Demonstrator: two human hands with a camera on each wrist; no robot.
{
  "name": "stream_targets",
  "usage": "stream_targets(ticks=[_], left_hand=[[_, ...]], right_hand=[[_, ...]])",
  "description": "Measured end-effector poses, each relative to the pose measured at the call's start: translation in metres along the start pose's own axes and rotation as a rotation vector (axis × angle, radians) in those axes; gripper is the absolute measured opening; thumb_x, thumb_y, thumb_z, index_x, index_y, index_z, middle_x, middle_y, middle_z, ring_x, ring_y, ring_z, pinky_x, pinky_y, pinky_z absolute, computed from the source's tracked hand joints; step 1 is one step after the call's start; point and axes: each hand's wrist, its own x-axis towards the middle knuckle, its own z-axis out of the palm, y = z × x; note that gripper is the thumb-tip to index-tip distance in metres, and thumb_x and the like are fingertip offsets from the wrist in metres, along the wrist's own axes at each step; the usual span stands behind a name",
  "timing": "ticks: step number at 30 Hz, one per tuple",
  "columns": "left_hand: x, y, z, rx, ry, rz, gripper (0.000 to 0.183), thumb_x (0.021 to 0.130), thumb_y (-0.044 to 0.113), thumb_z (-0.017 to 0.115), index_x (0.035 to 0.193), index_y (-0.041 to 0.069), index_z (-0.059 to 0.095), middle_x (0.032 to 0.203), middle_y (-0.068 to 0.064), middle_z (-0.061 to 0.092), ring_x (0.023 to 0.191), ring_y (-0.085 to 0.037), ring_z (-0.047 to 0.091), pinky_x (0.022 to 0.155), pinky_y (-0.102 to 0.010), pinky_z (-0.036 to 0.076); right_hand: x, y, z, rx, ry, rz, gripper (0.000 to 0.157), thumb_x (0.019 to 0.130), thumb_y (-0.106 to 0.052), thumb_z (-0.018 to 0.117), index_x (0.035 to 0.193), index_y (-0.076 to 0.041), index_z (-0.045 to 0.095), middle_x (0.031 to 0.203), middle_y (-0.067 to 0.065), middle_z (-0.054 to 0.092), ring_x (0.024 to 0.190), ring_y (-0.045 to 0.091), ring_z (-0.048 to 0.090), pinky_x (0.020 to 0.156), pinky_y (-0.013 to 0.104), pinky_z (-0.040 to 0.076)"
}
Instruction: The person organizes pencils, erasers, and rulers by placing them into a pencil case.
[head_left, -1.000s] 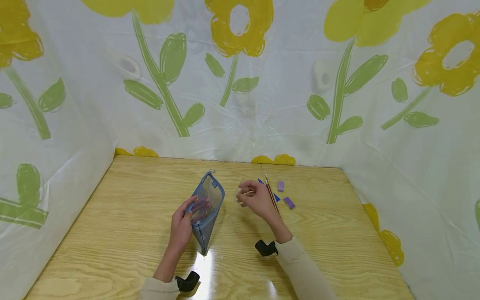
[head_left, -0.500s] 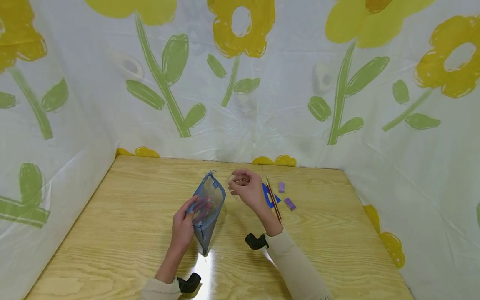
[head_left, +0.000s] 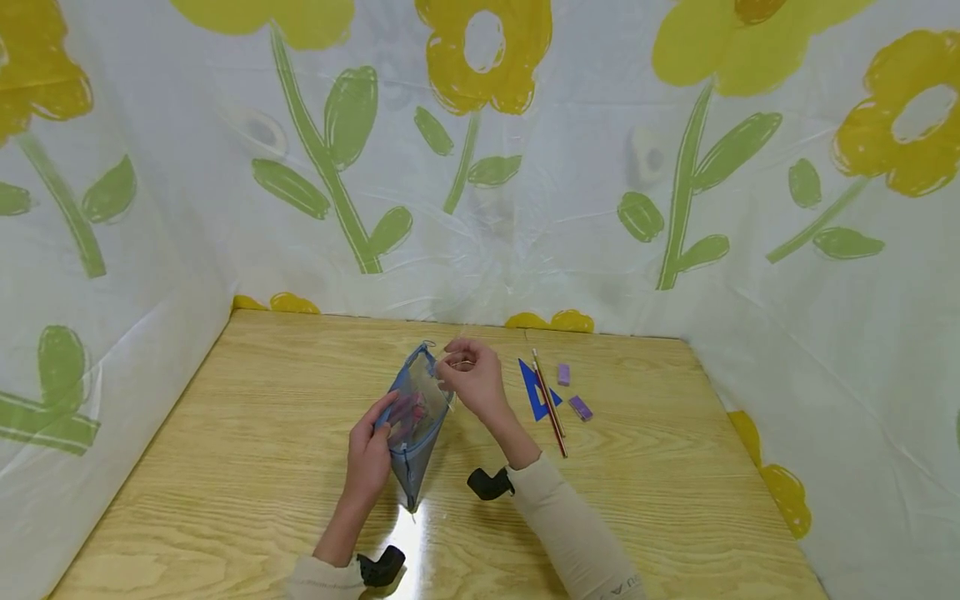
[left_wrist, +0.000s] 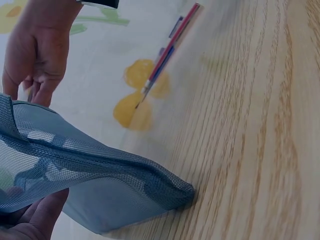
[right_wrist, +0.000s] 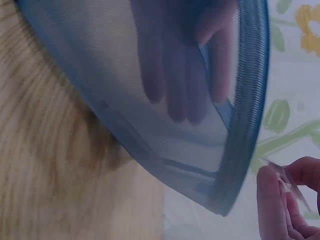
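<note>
My left hand (head_left: pixel 367 458) grips the rim of a blue mesh zip pencil case (head_left: pixel 415 471), its mouth spread and the case tilted above the table. In the right wrist view, the left fingers (right_wrist: pixel 170 75) show through the mesh. My right hand (head_left: pixel 476 379) is at the far right edge of the mouth. Between thumb and fingers it pinches a thin, clear flat piece (right_wrist: pixel 299 196) with a pointed corner; its full outline is hard to see.
Right of the hands lie a blue set square (head_left: pixel 531 386), pencils (head_left: pixel 553 408) across it, a light purple eraser (head_left: pixel 564 374) and a darker purple eraser (head_left: pixel 580 407). A flowered white cloth (head_left: pixel 570 250) walls in the wooden table (head_left: pixel 262 433).
My right hand has moved left with the clear piece, from beside the pencils to the pencil case's mouth, uncovering more of the blue set square. My left hand stays nearly still.
</note>
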Motion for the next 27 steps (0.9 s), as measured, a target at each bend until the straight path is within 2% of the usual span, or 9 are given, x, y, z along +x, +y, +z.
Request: stream_targets(ticks=[2, 6, 9, 12, 17, 19, 23, 27], left_hand=[[0.0, 0.0, 0.001, -0.008, -0.001, -0.004, 0.052, 0.098, -0.011, 0.023, 0.146, -0.011, 0.044, 0.142, -0.032, 0.052, 0.127, -0.027, 0.06, 0.101, -0.035, 0.056], [0.001, 0.0, 0.002, -0.016, 0.001, -0.008, 0.052, 0.098, -0.012, 0.023, 0.146, -0.011, 0.044, 0.142, -0.031, 0.053, 0.128, -0.036, 0.057, 0.101, -0.037, 0.055], [0.002, -0.001, 0.002, -0.008, -0.001, -0.005, 0.053, 0.098, -0.012, 0.023, 0.146, -0.011, 0.044, 0.142, -0.031, 0.053, 0.13, -0.042, 0.054, 0.102, -0.039, 0.055], [0.002, -0.001, 0.002, -0.007, -0.005, 0.005, 0.052, 0.098, -0.011, 0.023, 0.145, -0.012, 0.044, 0.141, -0.033, 0.053, 0.128, -0.039, 0.056, 0.101, -0.038, 0.055], [0.002, -0.001, 0.003, -0.013, -0.001, 0.016, 0.051, 0.097, -0.013, 0.024, 0.143, -0.013, 0.046, 0.138, -0.036, 0.054, 0.123, -0.029, 0.063, 0.097, -0.034, 0.058], [0.003, -0.001, 0.003, -0.019, 0.003, 0.014, 0.052, 0.096, -0.014, 0.024, 0.143, -0.013, 0.046, 0.137, -0.036, 0.055, 0.124, -0.033, 0.062, 0.097, -0.034, 0.058], [0.002, 0.002, 0.003, 0.035, 0.021, -0.007, 0.052, 0.098, -0.012, 0.025, 0.144, -0.01, 0.048, 0.143, -0.031, 0.053, 0.132, -0.041, 0.053, 0.099, -0.034, 0.057], [0.002, 0.003, 0.003, 0.06, 0.021, -0.023, 0.052, 0.099, -0.011, 0.025, 0.145, -0.009, 0.047, 0.143, -0.03, 0.053, 0.133, -0.043, 0.051, 0.102, -0.04, 0.055]], right_hand=[[-0.001, 0.003, 0.001, 0.011, -0.009, 0.015, 0.026, 0.09, 0.006, 0.067, 0.114, 0.016, 0.06, 0.092, 0.027, 0.066, 0.079, 0.042, 0.071, 0.067, 0.034, 0.065], [0.002, 0.013, 0.002, -0.005, -0.013, 0.034, 0.028, 0.091, 0.007, 0.067, 0.116, 0.018, 0.059, 0.095, 0.03, 0.065, 0.087, 0.053, 0.068, 0.068, 0.036, 0.065], [0.008, 0.029, 0.003, 0.004, -0.003, 0.06, 0.028, 0.091, 0.005, 0.067, 0.116, 0.016, 0.059, 0.096, 0.028, 0.066, 0.089, 0.053, 0.068, 0.067, 0.036, 0.065], [0.012, 0.042, 0.004, 0.02, 0.007, 0.071, 0.03, 0.092, 0.003, 0.068, 0.118, 0.014, 0.059, 0.096, 0.024, 0.066, 0.092, 0.054, 0.066, 0.068, 0.036, 0.065], [0.011, 0.042, 0.007, 0.03, 0.024, 0.051, 0.031, 0.093, 0.0, 0.069, 0.119, 0.013, 0.059, 0.092, 0.018, 0.065, 0.089, 0.052, 0.067, 0.067, 0.035, 0.065], [0.013, 0.042, 0.009, 0.03, 0.025, 0.049, 0.031, 0.093, 0.0, 0.068, 0.119, 0.013, 0.059, 0.091, 0.015, 0.065, 0.088, 0.05, 0.069, 0.067, 0.035, 0.065], [0.016, 0.042, 0.013, 0.035, 0.025, 0.06, 0.031, 0.093, -0.001, 0.068, 0.12, 0.013, 0.059, 0.092, 0.015, 0.065, 0.087, 0.045, 0.071, 0.068, 0.036, 0.065], [0.018, 0.041, 0.016, 0.042, 0.036, 0.067, 0.031, 0.094, -0.001, 0.067, 0.12, 0.013, 0.059, 0.093, 0.017, 0.065, 0.084, 0.042, 0.072, 0.068, 0.036, 0.065]])
